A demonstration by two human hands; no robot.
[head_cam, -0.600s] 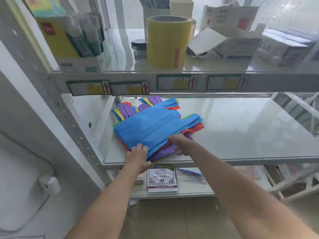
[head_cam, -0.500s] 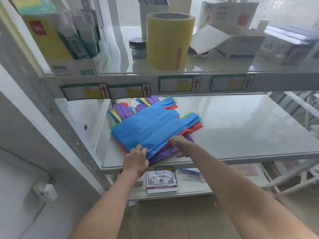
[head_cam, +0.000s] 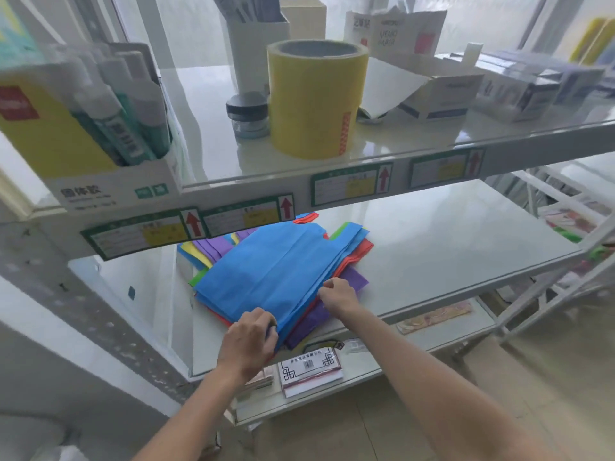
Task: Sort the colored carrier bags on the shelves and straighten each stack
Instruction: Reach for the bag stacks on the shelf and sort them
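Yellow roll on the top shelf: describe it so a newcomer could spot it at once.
Look at the glass upper shelf, above the stack of colored bags that both hands are working on. Near the middle of its front edge stands the yellow roll, upright, with a grey hollow core. It is the only wide yellow cylinder; beside it are a small dark-lidded jar and white boxes.

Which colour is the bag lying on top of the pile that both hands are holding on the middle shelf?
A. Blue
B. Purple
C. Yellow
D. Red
A: the top bag is blue, gripped at its near edge by the left hand and right hand, with red, purple, green and yellow bags only peeking out beneath it.
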